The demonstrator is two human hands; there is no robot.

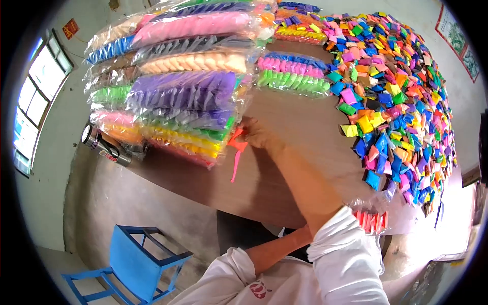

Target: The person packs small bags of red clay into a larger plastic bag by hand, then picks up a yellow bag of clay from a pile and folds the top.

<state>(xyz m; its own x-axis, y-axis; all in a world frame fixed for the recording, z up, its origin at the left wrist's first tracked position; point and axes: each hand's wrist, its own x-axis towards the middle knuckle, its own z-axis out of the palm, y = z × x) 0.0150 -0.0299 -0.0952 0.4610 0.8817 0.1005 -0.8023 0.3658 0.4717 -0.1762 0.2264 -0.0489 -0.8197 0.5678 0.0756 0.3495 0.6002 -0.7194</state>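
Observation:
My right hand (254, 133) reaches across to the front right edge of a tall stack of clear bags (183, 86). At its fingertips is a flat red-orange piece (237, 140), and a thin pink strip (235, 166) hangs or lies below it. The fingers look closed on the piece, though its kind is not clear. The bags in the stack hold rows of small packets in purple, peach, pink, green and yellow. My left forearm (282, 250) passes beneath the right one, and its hand is hidden. Past the right sleeve lies a clear bag of red packets (371, 221).
A large heap of loose coloured packets (396, 112) covers the right of the brown table (305, 122). Flat bags of packets (295, 73) lie at the back middle. A steel tumbler (105, 147) stands left of the stack. A blue chair (133, 262) is on the floor at left.

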